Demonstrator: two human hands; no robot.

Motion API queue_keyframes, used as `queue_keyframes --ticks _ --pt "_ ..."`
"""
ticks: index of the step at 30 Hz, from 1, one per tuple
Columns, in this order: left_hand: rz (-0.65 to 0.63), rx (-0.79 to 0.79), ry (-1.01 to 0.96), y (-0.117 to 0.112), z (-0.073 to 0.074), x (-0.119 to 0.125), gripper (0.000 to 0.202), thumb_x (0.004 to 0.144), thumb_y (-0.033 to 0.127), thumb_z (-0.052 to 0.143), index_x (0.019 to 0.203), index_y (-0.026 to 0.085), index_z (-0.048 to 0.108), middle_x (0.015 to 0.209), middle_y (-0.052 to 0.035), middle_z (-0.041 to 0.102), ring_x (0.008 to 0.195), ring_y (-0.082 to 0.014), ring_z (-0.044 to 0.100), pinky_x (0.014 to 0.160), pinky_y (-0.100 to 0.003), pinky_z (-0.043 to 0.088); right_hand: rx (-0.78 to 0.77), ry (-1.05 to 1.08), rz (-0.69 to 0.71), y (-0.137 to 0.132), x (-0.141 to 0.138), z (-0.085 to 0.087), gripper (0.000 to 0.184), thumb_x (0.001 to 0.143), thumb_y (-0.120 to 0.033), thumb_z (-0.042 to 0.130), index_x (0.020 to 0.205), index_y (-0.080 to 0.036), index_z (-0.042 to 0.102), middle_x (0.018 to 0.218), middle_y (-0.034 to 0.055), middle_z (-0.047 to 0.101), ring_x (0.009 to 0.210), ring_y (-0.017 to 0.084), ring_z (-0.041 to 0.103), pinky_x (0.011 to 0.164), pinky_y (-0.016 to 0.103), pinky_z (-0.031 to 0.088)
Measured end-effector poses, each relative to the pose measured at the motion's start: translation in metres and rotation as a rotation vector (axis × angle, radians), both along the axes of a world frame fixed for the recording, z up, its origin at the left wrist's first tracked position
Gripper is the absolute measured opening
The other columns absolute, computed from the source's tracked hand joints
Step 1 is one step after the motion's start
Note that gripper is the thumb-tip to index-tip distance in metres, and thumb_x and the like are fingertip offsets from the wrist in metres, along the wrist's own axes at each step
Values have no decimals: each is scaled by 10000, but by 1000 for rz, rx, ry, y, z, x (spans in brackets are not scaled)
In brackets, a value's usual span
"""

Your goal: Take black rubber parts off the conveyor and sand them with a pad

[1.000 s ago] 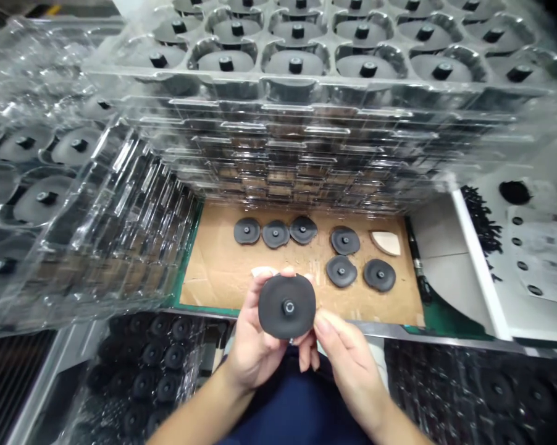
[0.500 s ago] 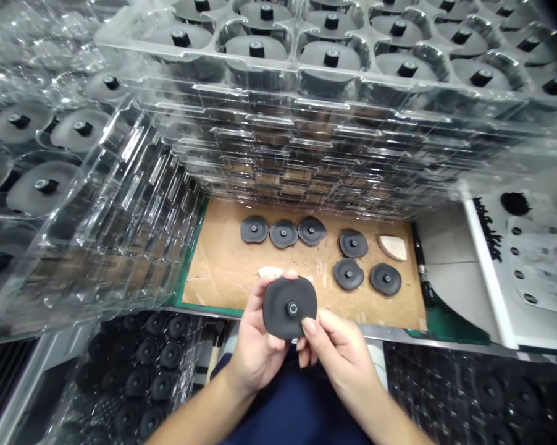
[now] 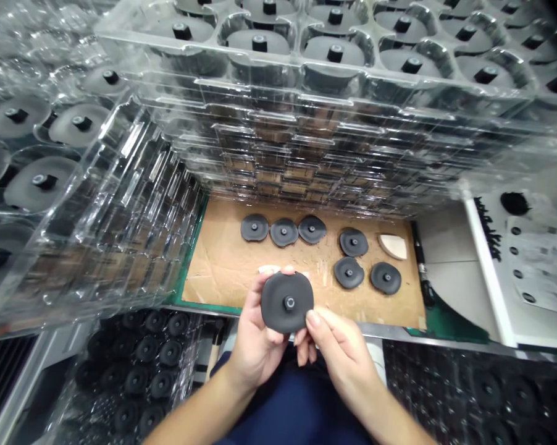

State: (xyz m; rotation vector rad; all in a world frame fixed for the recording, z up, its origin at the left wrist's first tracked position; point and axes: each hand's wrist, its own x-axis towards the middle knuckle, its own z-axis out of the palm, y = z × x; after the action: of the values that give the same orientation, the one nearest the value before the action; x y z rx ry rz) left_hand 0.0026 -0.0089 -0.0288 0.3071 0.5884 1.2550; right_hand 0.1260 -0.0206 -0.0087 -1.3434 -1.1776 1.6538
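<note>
A black rubber disc (image 3: 285,303) with a small centre hub is held upright in front of me, over the near edge of the brown cardboard sheet (image 3: 218,266). My left hand (image 3: 255,343) grips its left side and back, fingers curled around it. My right hand (image 3: 338,352) pinches its lower right edge with thumb and fingers. Several more black discs (image 3: 283,232) lie flat on the cardboard beyond my hands, three in a row at the back and three (image 3: 352,259) to the right.
Tall stacks of clear plastic trays (image 3: 306,123) filled with discs wall in the back and the left (image 3: 51,204). Low trays of discs (image 3: 139,364) sit at the lower left and lower right (image 3: 482,395). A pale wedge (image 3: 393,246) lies on the cardboard; a white tray (image 3: 519,259) stands right.
My right thumb has slid up onto the disc's lower right edge, and the disc has turned slightly between both hands. The view has tilted down a little.
</note>
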Motion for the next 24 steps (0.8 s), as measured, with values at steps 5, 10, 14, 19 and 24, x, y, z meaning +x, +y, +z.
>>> queue_keyframes --ticks 5,10,14,19,24 --pt "-7 4 -14 0 1 3 495 640 215 806 1081 364 637 1193 35 631 863 -124 668 564 -127 571 20 -27 11 1 3 -1 391 938 -441 457 679 -173 575 513 -29 555 490 75 507 510 186 386" --pt "-5 11 1 0 2 7 488 630 261 811 1076 363 641 1172 40 644 772 -95 671 547 -128 567 -14 31 14 0 6 2 444 958 -463 388 699 -168 595 520 -17 567 485 84 512 513 197 404" --pt "-14 -8 28 -1 2 8 507 611 280 821 1077 369 641 1174 27 650 841 -131 682 566 -138 570 -7 30 21 0 9 2 425 900 -509 491 649 -173 557 559 -11 582 496 86 529 500 202 402" --pt "14 -30 34 -1 0 10 509 602 205 827 1050 368 651 1165 49 660 954 -146 659 625 -151 583 -82 18 20 -1 10 2 442 939 -488 424 682 -166 585 477 -23 564 444 78 490 479 195 384" --pt "20 -27 51 -1 1 10 519 587 251 836 1060 355 649 1171 28 654 953 -157 652 560 -130 562 -32 13 36 -1 11 2 479 952 -488 384 709 -158 630 506 -5 586 468 87 507 491 203 392"
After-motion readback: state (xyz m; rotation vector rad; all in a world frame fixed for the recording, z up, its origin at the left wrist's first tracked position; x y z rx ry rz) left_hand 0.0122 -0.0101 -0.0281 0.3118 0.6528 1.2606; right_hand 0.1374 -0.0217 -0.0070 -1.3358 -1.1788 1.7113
